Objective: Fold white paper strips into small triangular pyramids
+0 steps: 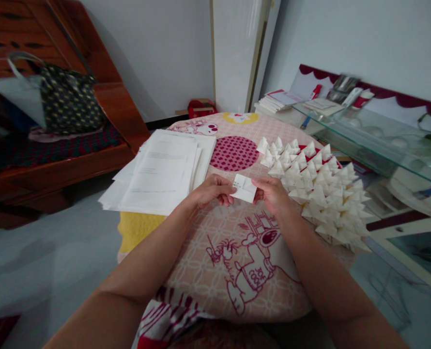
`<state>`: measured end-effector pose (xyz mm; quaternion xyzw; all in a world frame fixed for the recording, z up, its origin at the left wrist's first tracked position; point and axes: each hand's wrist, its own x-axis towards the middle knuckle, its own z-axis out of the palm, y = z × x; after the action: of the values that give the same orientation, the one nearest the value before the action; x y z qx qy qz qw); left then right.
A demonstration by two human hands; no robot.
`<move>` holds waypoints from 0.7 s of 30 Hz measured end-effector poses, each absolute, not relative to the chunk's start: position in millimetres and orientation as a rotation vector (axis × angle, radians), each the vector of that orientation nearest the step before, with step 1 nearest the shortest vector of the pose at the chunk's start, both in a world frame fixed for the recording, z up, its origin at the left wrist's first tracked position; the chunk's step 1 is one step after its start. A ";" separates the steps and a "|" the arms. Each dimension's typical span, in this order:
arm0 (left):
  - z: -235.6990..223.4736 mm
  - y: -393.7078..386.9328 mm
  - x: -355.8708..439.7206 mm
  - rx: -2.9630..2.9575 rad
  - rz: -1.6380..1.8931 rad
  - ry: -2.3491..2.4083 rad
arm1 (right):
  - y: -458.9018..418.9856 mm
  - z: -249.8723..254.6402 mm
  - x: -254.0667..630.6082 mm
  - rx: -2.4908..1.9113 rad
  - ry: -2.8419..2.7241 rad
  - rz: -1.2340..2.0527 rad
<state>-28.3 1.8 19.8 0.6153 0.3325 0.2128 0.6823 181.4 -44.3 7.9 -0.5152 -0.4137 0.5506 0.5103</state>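
Observation:
Between my hands is a small folded piece of white paper (pixel 245 188) with a little dark print on its left part. My left hand (pixel 215 190) pinches its left edge between thumb and fingers. On the opposite edge, my right hand (pixel 270 193) grips it the same way. The paper is held just above the patterned tablecloth (pixel 201 257). To the left lies a stack of printed white sheets (pixel 157 169), its edges uneven. Many folded white paper pieces with pointed tips (pixel 317 182) stand in rows to the right, close to my right forearm.
A glass-topped shelf (pixel 382 145) with books and small items stands along the right wall. On the left, a wooden bench (pixel 110 111) holds a dark patterned bag (pixel 70 99). A white cabinet (pixel 235 53) rises behind the table. Something red (pixel 199 109) sits on the floor behind.

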 end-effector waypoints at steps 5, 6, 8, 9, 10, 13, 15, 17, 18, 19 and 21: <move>17.5 1.7 -26.8 1.333 0.449 0.720 | -45.9 9.8 180.1 -1.179 -1.001 1.362; 17.2 1.7 -26.4 1.317 0.483 0.737 | -46.2 10.4 179.3 -1.158 -1.006 1.394; 16.9 1.1 -24.7 1.296 0.515 0.768 | -46.0 10.6 178.3 -1.133 -1.022 1.433; 16.8 0.6 -23.5 1.294 0.502 0.776 | -45.6 10.2 178.5 -1.134 -1.026 1.432; 16.8 0.0 -22.3 1.299 0.471 0.781 | -45.0 9.6 179.4 -1.143 -1.026 1.418; 16.6 -0.9 -19.7 1.372 0.349 0.812 | -43.1 8.6 186.6 -1.222 -1.055 1.394; 16.1 0.7 -20.8 1.533 0.364 0.888 | -42.8 9.5 193.1 -1.306 -1.145 1.444; 15.2 3.7 -24.1 1.749 0.495 0.978 | -43.2 10.5 198.0 -1.385 -1.281 1.520; 14.6 5.2 -26.0 1.839 0.575 0.994 | -43.3 10.5 199.2 -1.419 -1.351 1.550; 14.1 6.4 -27.6 1.901 0.635 0.976 | -43.3 10.2 199.4 -1.448 -1.418 1.565; 12.8 7.2 -28.9 1.969 0.665 0.857 | -42.8 8.5 197.6 -1.517 -1.534 1.503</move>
<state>-28.9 7.2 12.8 0.7899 0.3437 0.2669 0.4321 197.6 -42.8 8.5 -0.5580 -0.5644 0.5531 0.2534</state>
